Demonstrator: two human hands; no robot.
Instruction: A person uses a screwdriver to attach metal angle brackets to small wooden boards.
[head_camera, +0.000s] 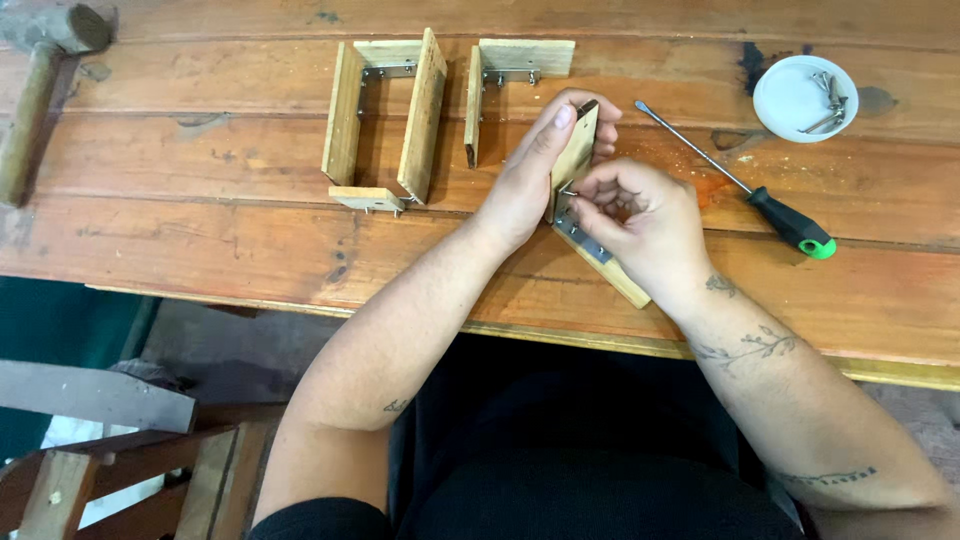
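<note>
The left hand (530, 170) clasps an upright wooden piece (578, 150), fingers wrapped over its top edge and thumb along the near face, holding it on end above the wooden table (250, 230). This piece meets a 2nd wooden piece (625, 282) that lies flat and runs out toward the table's near edge, and a metal corner bracket (578, 228) sits in the angle between the 2. The right hand (640, 225) is curled beside the joint, its thumb and forefinger pinched on a small screw (568, 192) whose tip touches the upright piece just above the bracket; the hand covers much of the flat piece.

Just right of the hands lies a screwdriver (740, 180) with a black handle and green cap, its shaft pointing toward the far side of the table. Beyond it, near the far right, a white dish (790, 100) holds several screws (828, 100). To the left of the hands stand 2 finished assemblies: a U-shaped wooden frame (385, 120) with brackets at its corners, and an L-shaped wooden corner (510, 85) close to the left hand. A mallet (40, 90) lies at the far left edge. Below the table, at lower left, part of a wooden chair (130, 470) shows
</note>
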